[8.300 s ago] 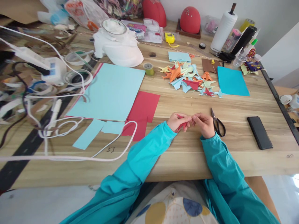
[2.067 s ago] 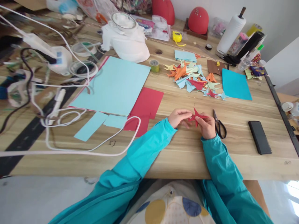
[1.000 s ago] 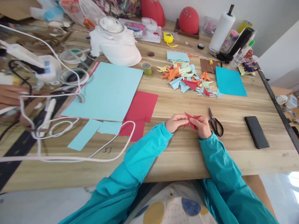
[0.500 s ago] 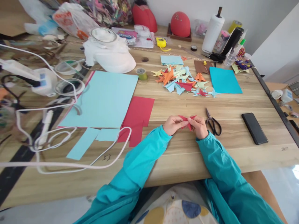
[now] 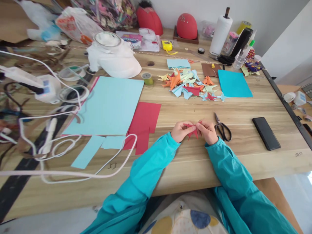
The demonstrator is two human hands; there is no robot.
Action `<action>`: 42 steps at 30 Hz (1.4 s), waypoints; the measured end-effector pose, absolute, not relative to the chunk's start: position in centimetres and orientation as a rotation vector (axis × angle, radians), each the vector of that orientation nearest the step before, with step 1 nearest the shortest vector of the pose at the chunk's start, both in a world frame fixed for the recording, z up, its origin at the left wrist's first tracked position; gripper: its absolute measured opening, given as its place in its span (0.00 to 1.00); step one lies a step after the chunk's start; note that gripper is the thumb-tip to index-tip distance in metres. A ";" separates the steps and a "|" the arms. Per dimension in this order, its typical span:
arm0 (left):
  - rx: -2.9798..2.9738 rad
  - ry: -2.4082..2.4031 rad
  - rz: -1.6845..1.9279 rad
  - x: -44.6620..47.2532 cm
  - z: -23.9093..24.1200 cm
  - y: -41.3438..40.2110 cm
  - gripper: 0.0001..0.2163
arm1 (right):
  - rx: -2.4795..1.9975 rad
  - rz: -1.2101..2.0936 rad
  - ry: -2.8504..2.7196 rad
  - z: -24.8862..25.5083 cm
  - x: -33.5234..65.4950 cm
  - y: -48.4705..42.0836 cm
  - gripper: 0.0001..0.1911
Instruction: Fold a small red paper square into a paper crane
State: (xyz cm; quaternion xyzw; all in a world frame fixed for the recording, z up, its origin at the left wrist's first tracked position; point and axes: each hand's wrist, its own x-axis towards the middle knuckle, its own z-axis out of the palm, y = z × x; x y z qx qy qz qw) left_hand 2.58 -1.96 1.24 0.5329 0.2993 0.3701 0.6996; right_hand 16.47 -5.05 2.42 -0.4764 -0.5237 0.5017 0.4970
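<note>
A small folded red paper crane (image 5: 192, 132) is pinched between my two hands over the wooden table. My left hand (image 5: 181, 130) grips its left side with thumb and fingers. The fingertips of my right hand (image 5: 206, 131) close on its upper right part and hide some of it. Just right of that hand lie black-handled scissors (image 5: 222, 127), blades pointing away from me. Beyond my hands is a heap of folded paper cranes (image 5: 188, 85) in orange, pale blue, pale green and red.
Pale blue sheets (image 5: 109, 104) lie on the left, partly over red paper (image 5: 148, 120). A white cable (image 5: 97, 175) loops across the front left. At right are a phone (image 5: 266, 133) and a bright blue paper square (image 5: 235, 83). Red domes (image 5: 187, 26) stand at the back.
My right fingers have shifted slightly on the red paper crane, and its points now angle differently, with more showing below my fingers. The view has moved a little; the table items look unmoved.
</note>
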 end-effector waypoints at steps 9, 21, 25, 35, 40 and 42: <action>1.170 0.764 0.873 2.6 1.2 -2.2 0.13 | -1.215 1.167 -1.237 2.2 16.3 -5.2 0.25; 1.032 0.776 0.959 2.7 0.8 -2.0 0.12 | -1.178 0.964 -1.163 1.8 16.8 -5.1 0.22; 1.022 0.778 0.971 2.7 1.0 -1.9 0.13 | -1.155 0.928 -1.275 1.7 16.7 -5.0 0.17; 1.022 0.803 0.982 3.1 1.9 -2.2 0.14 | -1.185 0.904 -1.277 1.6 16.3 -5.1 0.19; 1.039 0.822 0.961 3.0 1.9 -2.3 0.14 | -1.181 0.977 -1.215 1.4 16.3 -5.1 0.20; 1.068 0.844 0.983 3.1 1.7 -2.3 0.13 | -1.158 1.026 -1.186 1.2 16.3 -5.0 0.19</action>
